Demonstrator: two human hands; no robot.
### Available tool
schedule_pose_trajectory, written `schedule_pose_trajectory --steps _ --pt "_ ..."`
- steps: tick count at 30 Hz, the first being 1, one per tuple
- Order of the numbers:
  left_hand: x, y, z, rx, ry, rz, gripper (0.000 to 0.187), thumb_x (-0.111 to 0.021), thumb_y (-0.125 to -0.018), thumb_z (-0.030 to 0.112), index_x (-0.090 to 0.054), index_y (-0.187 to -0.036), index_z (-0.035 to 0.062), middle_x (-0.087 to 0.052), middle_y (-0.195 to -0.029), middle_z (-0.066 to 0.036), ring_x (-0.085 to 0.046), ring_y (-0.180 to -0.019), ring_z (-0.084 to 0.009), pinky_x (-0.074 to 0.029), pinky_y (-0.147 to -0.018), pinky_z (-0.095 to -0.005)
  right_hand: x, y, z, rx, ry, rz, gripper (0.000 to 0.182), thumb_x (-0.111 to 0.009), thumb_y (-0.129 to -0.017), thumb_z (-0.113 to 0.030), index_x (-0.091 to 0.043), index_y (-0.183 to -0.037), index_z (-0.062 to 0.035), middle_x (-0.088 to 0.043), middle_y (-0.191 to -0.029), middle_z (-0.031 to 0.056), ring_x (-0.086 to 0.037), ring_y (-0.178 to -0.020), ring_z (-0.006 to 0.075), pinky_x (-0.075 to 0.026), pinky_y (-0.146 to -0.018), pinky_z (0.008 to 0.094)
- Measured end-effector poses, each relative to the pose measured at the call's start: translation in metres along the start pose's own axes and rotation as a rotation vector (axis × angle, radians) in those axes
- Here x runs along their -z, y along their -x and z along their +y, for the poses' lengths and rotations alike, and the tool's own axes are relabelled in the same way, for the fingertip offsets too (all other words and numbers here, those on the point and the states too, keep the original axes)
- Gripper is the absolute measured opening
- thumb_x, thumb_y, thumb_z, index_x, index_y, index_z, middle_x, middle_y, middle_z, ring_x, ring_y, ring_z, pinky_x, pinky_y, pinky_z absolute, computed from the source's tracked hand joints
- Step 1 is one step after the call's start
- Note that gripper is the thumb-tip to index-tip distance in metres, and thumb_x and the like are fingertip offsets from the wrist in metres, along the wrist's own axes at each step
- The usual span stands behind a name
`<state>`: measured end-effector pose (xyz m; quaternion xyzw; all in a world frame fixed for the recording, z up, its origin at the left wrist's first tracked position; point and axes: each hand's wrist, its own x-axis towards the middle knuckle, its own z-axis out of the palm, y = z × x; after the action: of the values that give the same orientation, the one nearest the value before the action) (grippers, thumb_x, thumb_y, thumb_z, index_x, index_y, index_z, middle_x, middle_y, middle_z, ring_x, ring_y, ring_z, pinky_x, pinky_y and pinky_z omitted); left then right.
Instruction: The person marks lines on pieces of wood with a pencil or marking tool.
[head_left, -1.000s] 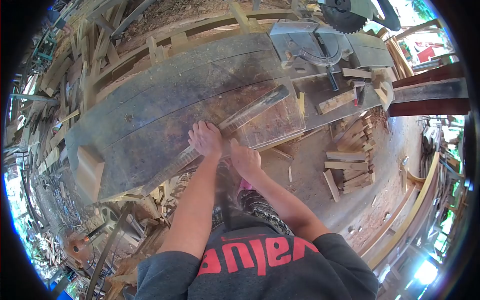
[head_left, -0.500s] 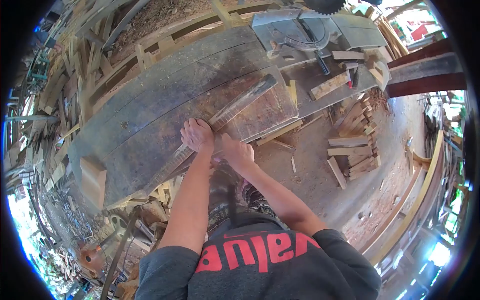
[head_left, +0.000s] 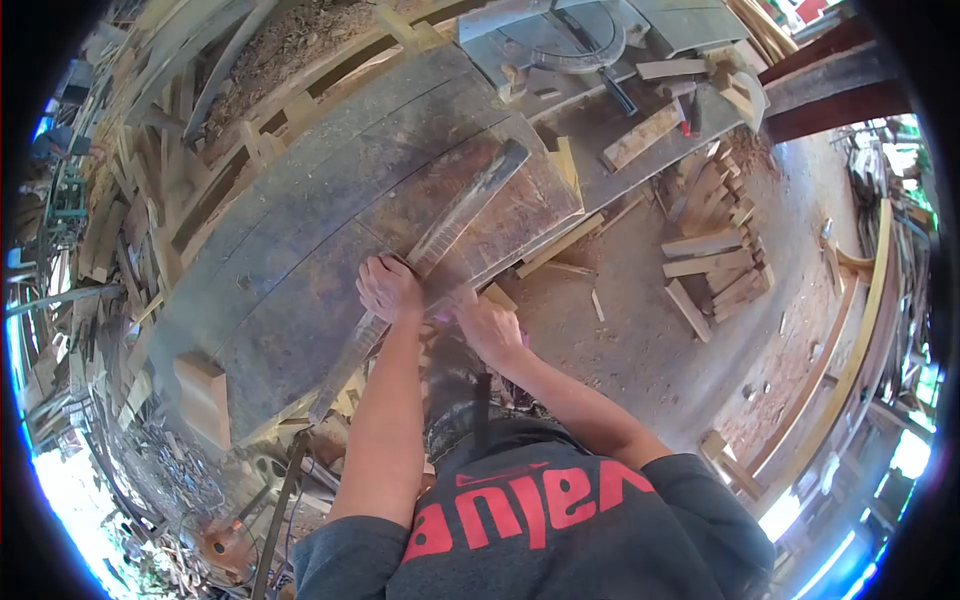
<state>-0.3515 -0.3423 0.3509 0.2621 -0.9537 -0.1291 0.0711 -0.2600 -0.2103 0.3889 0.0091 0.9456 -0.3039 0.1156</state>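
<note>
A long, narrow wooden strip (head_left: 470,205) lies slantwise across the workbench (head_left: 300,240). My left hand (head_left: 388,288) is closed over the strip's middle, fingers curled around it near the bench's front edge. Just to the right, my right hand (head_left: 488,325) is at that edge with its fingers bent in; whatever it holds is hidden. A small wood piece (head_left: 498,297) shows beside the right hand. At the bench's left end stands a thick wood block (head_left: 202,398).
A miter saw base (head_left: 550,45) stands at the back right, with an offcut (head_left: 642,137) near it. Stacked wood pieces (head_left: 715,255) lie on the floor at right. Scrap lumber (head_left: 160,190) crowds the left side. A dark red beam (head_left: 840,85) juts in at upper right.
The view has shifted and turned slightly. My right hand has moved a little away from my left, uncovering the small wood piece. My left hand keeps its hold on the strip.
</note>
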Motion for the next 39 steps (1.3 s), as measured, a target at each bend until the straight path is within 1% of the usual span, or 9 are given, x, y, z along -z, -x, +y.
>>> schedule_pose_trajectory --steps 9,13,20,25,27,31,32,36,39 --pt "-0.004 -0.003 -0.006 -0.044 -0.038 0.018 0.026 -0.049 -0.092 0.026 -0.062 -0.083 0.0044 -0.061 -0.091 -0.012 -0.058 -0.091 -0.0334 -0.046 -0.076 -0.0468 -0.012 -0.034 -0.01 0.054 0.057 -0.085 0.011 -0.051 -0.09 -0.014 -0.052 -0.091 -0.0031 -0.067 -0.073 0.0175 -0.069 -0.068 0.0337 -0.054 -0.058 0.0453" --pt "-0.006 -0.005 -0.004 -0.048 0.009 0.042 0.025 -0.049 -0.09 0.025 -0.061 -0.081 0.0042 -0.061 -0.089 -0.014 -0.057 -0.09 -0.0354 -0.045 -0.077 -0.0485 0.015 0.017 0.017 -0.001 0.109 -0.136 0.01 -0.051 -0.09 -0.014 -0.053 -0.092 -0.0039 -0.068 -0.074 0.0188 -0.069 -0.068 0.0343 -0.054 -0.056 0.0461" --pt "-0.003 -0.001 -0.003 -0.065 0.032 0.067 0.025 -0.05 -0.089 0.023 -0.061 -0.079 0.0036 -0.061 -0.088 -0.014 -0.058 -0.09 -0.0348 -0.046 -0.076 -0.048 -0.003 -0.034 -0.016 0.047 0.056 -0.098 0.018 -0.05 -0.093 -0.021 -0.055 -0.093 -0.0043 -0.069 -0.079 0.0168 -0.069 -0.072 0.0327 -0.054 -0.059 0.0438" --pt "-0.014 -0.005 -0.006 -0.112 0.022 0.128 0.024 -0.05 -0.089 0.022 -0.06 -0.077 0.0033 -0.06 -0.085 -0.015 -0.058 -0.087 -0.0355 -0.045 -0.075 -0.0478 0.02 0.017 0.015 -0.086 0.024 -0.168 0.017 -0.052 -0.092 -0.022 -0.057 -0.096 -0.0062 -0.068 -0.079 0.0165 -0.069 -0.072 0.0322 -0.053 -0.058 0.0437" --pt "-0.011 0.002 -0.01 -0.133 0.024 0.155 0.024 -0.05 -0.088 0.022 -0.06 -0.077 0.0033 -0.06 -0.084 -0.015 -0.058 -0.086 -0.0355 -0.045 -0.075 -0.0476 0.018 0.017 0.011 -0.054 0.025 -0.169 0.026 -0.044 -0.098 -0.03 -0.055 -0.098 -0.0058 -0.067 -0.071 0.0147 -0.069 -0.071 0.0311 -0.051 -0.057 0.0462" --pt "-0.01 -0.003 -0.005 -0.099 0.012 0.13 0.026 -0.049 -0.089 0.022 -0.06 -0.076 0.0026 -0.061 -0.084 -0.015 -0.058 -0.085 -0.0354 -0.046 -0.075 -0.0473 -0.008 -0.03 -0.009 -0.017 0.015 -0.179 0.029 -0.049 -0.096 -0.033 -0.057 -0.094 -0.0053 -0.068 -0.074 0.0155 -0.069 -0.074 0.0314 -0.053 -0.063 0.043" --pt "-0.01 -0.003 -0.006 -0.099 -0.009 0.115 0.027 -0.049 -0.09 0.023 -0.06 -0.077 0.0023 -0.061 -0.085 -0.015 -0.058 -0.086 -0.0354 -0.046 -0.074 -0.0475 -0.006 -0.023 -0.008 0.023 0.035 -0.148 0.015 -0.05 -0.091 -0.015 -0.055 -0.098 -0.0026 -0.068 -0.076 0.0157 -0.07 -0.074 0.0331 -0.055 -0.061 0.044" --pt "-0.016 -0.005 -0.006 -0.097 0.023 0.125 0.027 -0.049 -0.091 0.023 -0.06 -0.077 0.0023 -0.06 -0.084 -0.015 -0.058 -0.086 -0.0351 -0.046 -0.075 -0.0476 0.037 0.027 0.009 -0.069 0.04 -0.209 0.021 -0.05 -0.092 -0.02 -0.056 -0.1 -0.0015 -0.068 -0.078 0.0184 -0.07 -0.074 0.0336 -0.054 -0.062 0.0437" --pt "-0.011 -0.002 -0.007 -0.113 0.009 0.133 0.026 -0.05 -0.091 0.023 -0.06 -0.077 0.0026 -0.06 -0.085 -0.014 -0.058 -0.086 -0.0349 -0.045 -0.075 -0.0477 0.03 0.003 -0.005 -0.106 -0.018 -0.271 0.021 -0.05 -0.092 -0.021 -0.056 -0.099 -0.0025 -0.068 -0.078 0.0179 -0.069 -0.074 0.0334 -0.054 -0.063 0.0438"
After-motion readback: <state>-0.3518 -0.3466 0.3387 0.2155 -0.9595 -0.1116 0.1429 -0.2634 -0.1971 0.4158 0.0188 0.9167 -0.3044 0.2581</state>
